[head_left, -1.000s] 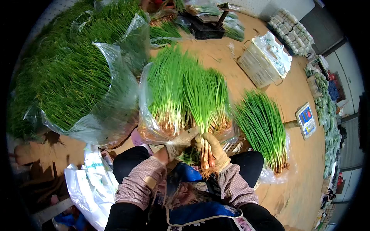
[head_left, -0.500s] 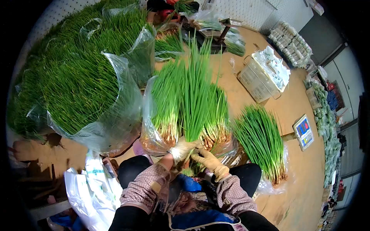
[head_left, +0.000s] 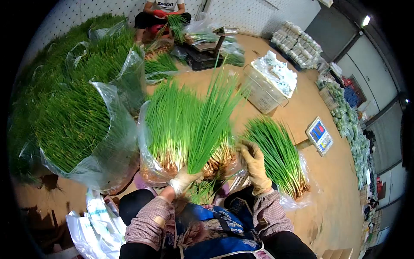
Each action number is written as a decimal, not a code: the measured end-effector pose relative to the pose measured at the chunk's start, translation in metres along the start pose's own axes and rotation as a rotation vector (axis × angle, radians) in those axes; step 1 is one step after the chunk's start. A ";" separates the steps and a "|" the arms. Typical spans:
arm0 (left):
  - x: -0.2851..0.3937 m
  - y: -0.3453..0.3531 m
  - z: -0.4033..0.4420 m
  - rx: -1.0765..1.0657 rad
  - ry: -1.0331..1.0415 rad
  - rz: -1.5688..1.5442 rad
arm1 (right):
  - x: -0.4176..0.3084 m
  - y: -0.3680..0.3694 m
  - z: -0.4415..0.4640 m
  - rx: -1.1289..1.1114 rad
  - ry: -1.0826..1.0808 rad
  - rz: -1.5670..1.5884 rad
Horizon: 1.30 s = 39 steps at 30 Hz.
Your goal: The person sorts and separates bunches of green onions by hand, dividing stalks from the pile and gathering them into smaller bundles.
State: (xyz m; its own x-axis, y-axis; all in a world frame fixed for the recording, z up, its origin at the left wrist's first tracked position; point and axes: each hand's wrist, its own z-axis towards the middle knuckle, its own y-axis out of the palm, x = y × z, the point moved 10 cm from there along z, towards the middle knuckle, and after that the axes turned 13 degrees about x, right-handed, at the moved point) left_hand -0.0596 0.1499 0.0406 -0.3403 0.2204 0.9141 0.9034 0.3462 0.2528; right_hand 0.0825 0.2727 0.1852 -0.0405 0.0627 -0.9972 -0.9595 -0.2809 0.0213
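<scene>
My left hand (head_left: 184, 180), in a pale work glove, is closed round the lower end of a bunch of green onions (head_left: 209, 134). The leaves point away from me and lean right. My right hand (head_left: 255, 168), also gloved, is raised to the right with loosely bent fingers apart and nothing visible in it. Behind the bunch, more green onions (head_left: 166, 129) with brown root ends lie in an open clear plastic bag (head_left: 143, 129). Beside my right hand is another pile of green onions (head_left: 276, 155) on plastic. Loose green bits (head_left: 202, 192) lie below my hands.
Large plastic bags of green onions (head_left: 71, 125) fill the left. White bags (head_left: 97, 224) lie by my left leg. A plastic crate (head_left: 263, 93), a digital scale display (head_left: 320, 136) and a platform scale (head_left: 205, 56) stand beyond. Another person (head_left: 161, 17) in red gloves sits at the back.
My right hand has come away from my left and moved up and right. The held bunch has tilted right. The view has shifted, showing more of the other person.
</scene>
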 end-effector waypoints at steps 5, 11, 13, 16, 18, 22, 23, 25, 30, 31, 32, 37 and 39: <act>0.005 0.001 -0.006 0.060 0.103 0.181 | -0.103 -0.012 0.030 0.089 -0.417 -0.225; -0.021 -0.008 0.001 0.136 0.097 0.216 | -0.138 -0.017 0.073 0.112 -0.544 -0.659; -0.034 -0.010 0.009 0.116 0.086 0.207 | -0.127 -0.017 0.081 0.086 -0.493 -0.990; -0.045 -0.017 0.018 0.150 0.141 0.332 | -0.122 -0.010 0.079 0.064 -0.607 -1.238; -0.037 -0.023 0.017 0.201 0.202 0.472 | -0.118 -0.008 0.078 0.004 -0.696 -1.195; -0.016 -0.032 0.006 0.331 0.273 0.580 | -0.117 0.005 0.061 -0.033 -0.805 -1.426; -0.025 -0.039 0.011 0.362 0.252 0.567 | -0.113 0.006 0.059 -0.065 -0.842 -1.486; -0.015 -0.043 0.010 0.421 0.295 0.558 | -0.105 0.001 0.058 -0.126 -0.947 -1.524; 0.015 -0.045 -0.007 0.509 0.277 0.567 | -0.134 -0.083 0.075 0.311 -0.213 -0.185; 0.019 -0.048 -0.006 0.545 0.318 0.682 | -0.124 -0.092 0.084 0.254 -0.205 -0.309; 0.018 -0.052 -0.006 0.579 0.353 0.800 | -0.111 -0.076 0.080 0.037 -0.140 -0.456; 0.041 -0.039 -0.015 0.736 0.877 1.117 | -0.112 0.026 -0.009 -0.599 -0.017 -0.672; 0.056 -0.029 -0.020 0.718 0.930 1.208 | -0.142 0.042 -0.011 -0.418 0.016 -0.403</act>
State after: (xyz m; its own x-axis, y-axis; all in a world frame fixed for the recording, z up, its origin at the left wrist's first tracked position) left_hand -0.0998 0.1341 0.0906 0.9043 0.1670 0.3930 0.1315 0.7667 -0.6284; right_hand 0.0512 0.2416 0.3274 0.3126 0.2291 -0.9218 -0.7066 -0.5925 -0.3869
